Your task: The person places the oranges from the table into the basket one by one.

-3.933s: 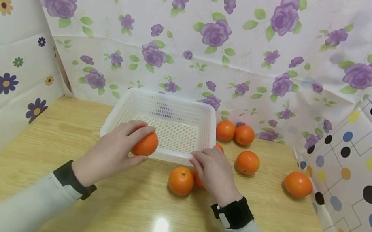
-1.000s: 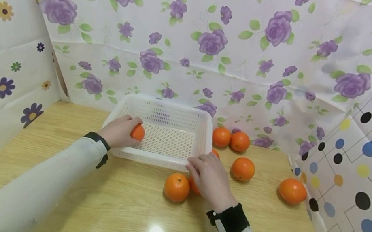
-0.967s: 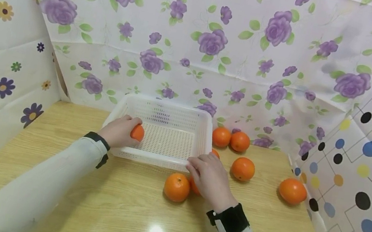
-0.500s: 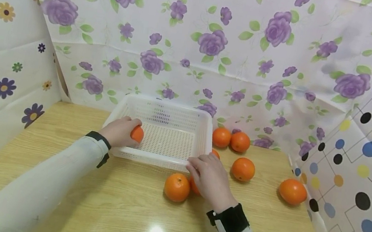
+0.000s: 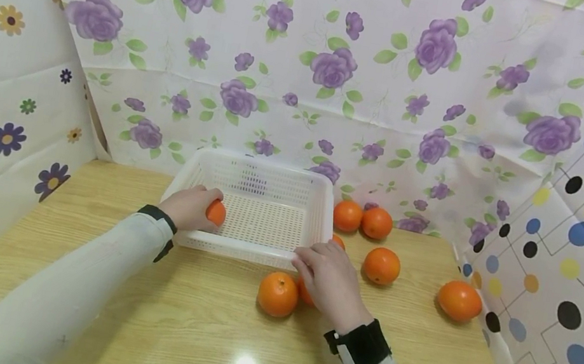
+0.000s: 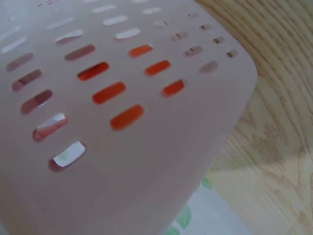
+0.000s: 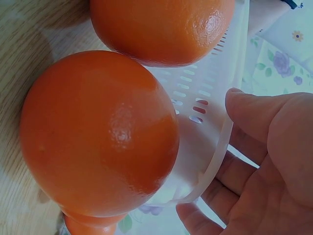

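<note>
A white perforated plastic basket (image 5: 240, 250) stands on the table against the patterned cloth. Inside its left end, my left hand (image 5: 184, 208) holds an orange (image 5: 216, 213), fingers over the top and partly covering it. Through the slots of the basket wall (image 6: 146, 161), the left wrist view shows patches of that same fruit. My right hand (image 5: 330, 278) grips the basket's front right corner. In the right wrist view, its thumb (image 7: 244, 105) lies on one side of the rim and the fingers on the other. Two oranges sit close outside the basket there, the nearer one (image 7: 98, 132) large in view.
Just in front of the basket rests an orange (image 5: 278, 293), with another partly hidden under the right hand. Several more lie to the right, including one (image 5: 382, 265) mid-table and one (image 5: 459, 301) near the dotted cloth. Patterned cloth walls (image 5: 334, 67) bound the back and sides.
Since the earliest frame, my left hand has carried its orange from over the front rim down into the basket's left end. In the last second both hands stay nearly still.
</note>
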`<action>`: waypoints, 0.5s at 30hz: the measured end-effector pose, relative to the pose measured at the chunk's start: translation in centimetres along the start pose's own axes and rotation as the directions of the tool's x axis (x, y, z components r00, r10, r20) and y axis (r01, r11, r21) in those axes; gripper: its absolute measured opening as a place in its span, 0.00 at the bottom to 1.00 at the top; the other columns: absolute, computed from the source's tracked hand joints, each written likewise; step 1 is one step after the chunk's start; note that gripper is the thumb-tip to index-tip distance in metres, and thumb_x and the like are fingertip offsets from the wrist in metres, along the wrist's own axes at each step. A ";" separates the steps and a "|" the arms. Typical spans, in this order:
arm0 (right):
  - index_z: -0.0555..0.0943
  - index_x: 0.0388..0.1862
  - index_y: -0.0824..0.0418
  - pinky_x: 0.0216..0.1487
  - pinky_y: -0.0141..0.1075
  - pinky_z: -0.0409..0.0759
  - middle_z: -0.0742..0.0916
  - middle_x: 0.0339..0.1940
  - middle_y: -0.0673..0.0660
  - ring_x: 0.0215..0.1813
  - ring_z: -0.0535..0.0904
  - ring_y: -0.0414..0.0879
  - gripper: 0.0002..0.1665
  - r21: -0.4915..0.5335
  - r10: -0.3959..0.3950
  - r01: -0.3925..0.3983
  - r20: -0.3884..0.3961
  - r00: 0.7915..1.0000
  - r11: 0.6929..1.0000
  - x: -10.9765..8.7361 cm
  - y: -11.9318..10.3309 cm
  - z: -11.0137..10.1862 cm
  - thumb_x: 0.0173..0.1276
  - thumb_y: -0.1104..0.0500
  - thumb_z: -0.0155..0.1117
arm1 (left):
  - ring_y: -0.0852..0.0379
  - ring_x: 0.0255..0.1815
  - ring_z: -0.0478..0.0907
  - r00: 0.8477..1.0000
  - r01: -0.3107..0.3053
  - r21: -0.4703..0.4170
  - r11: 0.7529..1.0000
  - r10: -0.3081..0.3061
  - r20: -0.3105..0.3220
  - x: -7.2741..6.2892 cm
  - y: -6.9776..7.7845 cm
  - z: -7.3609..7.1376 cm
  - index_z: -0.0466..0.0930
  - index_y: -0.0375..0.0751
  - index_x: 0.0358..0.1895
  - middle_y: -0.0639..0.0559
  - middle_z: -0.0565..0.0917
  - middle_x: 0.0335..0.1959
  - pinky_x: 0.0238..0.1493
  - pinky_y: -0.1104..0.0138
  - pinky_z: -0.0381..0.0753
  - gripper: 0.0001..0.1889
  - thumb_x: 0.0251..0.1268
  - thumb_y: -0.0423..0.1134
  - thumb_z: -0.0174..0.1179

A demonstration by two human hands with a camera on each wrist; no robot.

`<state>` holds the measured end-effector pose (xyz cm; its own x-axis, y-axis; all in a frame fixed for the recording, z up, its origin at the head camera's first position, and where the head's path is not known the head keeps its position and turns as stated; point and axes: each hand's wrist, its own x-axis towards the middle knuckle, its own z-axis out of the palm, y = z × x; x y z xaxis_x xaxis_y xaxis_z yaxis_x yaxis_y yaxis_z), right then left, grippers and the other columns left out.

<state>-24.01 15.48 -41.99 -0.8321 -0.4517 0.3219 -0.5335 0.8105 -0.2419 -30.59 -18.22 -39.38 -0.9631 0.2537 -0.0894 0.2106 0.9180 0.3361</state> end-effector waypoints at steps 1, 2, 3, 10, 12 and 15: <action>0.92 0.58 0.56 0.63 0.48 0.81 0.91 0.45 0.52 0.52 0.82 0.52 0.15 0.000 0.002 -0.002 0.001 1.000 1.000 0.0 0.0 0.0 0.81 0.50 0.73 | 0.40 0.49 0.81 1.000 0.002 -0.001 1.000 -0.002 0.002 0.0 0.0 0.0 0.74 0.32 0.74 0.33 0.82 0.57 0.57 0.46 0.84 0.37 0.67 0.42 0.78; 0.92 0.58 0.56 0.63 0.48 0.81 0.90 0.45 0.52 0.52 0.81 0.52 0.15 0.000 0.004 -0.004 0.002 1.000 1.000 0.0 0.0 0.0 0.81 0.50 0.73 | 0.40 0.49 0.81 1.000 0.004 0.000 1.000 -0.004 0.005 0.0 0.0 0.0 0.74 0.33 0.74 0.33 0.82 0.57 0.57 0.46 0.84 0.37 0.67 0.43 0.78; 0.92 0.58 0.56 0.63 0.48 0.81 0.90 0.45 0.52 0.52 0.81 0.52 0.15 0.001 0.005 -0.005 0.003 1.000 1.000 0.0 0.0 0.0 0.81 0.50 0.73 | 0.40 0.49 0.81 1.000 0.004 -0.001 1.000 -0.004 0.007 0.0 0.1 0.0 0.74 0.33 0.74 0.33 0.82 0.57 0.57 0.46 0.84 0.37 0.67 0.43 0.78; 0.93 0.58 0.56 0.63 0.48 0.81 0.90 0.45 0.52 0.52 0.82 0.52 0.15 0.005 0.002 -0.002 -0.001 1.000 1.000 -0.1 -0.1 -0.1 0.80 0.50 0.74 | 0.41 0.49 0.81 1.000 0.006 0.003 1.000 -0.006 0.022 0.1 0.1 0.0 0.75 0.34 0.74 0.35 0.83 0.56 0.57 0.47 0.83 0.36 0.67 0.43 0.79; 0.93 0.58 0.56 0.63 0.49 0.81 0.90 0.45 0.52 0.52 0.82 0.52 0.15 0.007 0.002 -0.002 -0.001 1.000 1.000 -0.1 -0.1 -0.1 0.80 0.51 0.74 | 0.41 0.50 0.80 1.000 0.007 0.006 1.000 -0.007 0.027 0.1 0.1 0.0 0.75 0.34 0.74 0.35 0.83 0.56 0.58 0.47 0.83 0.36 0.67 0.43 0.79; 0.93 0.58 0.56 0.63 0.48 0.81 0.90 0.45 0.52 0.52 0.81 0.52 0.15 0.005 0.004 -0.004 0.004 1.000 1.000 -0.1 -0.1 -0.1 0.81 0.50 0.73 | 0.41 0.50 0.80 0.999 0.005 0.004 1.000 -0.005 0.035 0.1 0.0 0.0 0.75 0.34 0.74 0.36 0.83 0.56 0.58 0.47 0.83 0.36 0.67 0.43 0.78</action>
<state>-23.92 15.50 -41.91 -0.8346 -0.4500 0.3177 -0.5311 0.8104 -0.2472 -30.71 -18.14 -39.37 -0.9578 0.2593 -0.1240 0.2062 0.9205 0.3319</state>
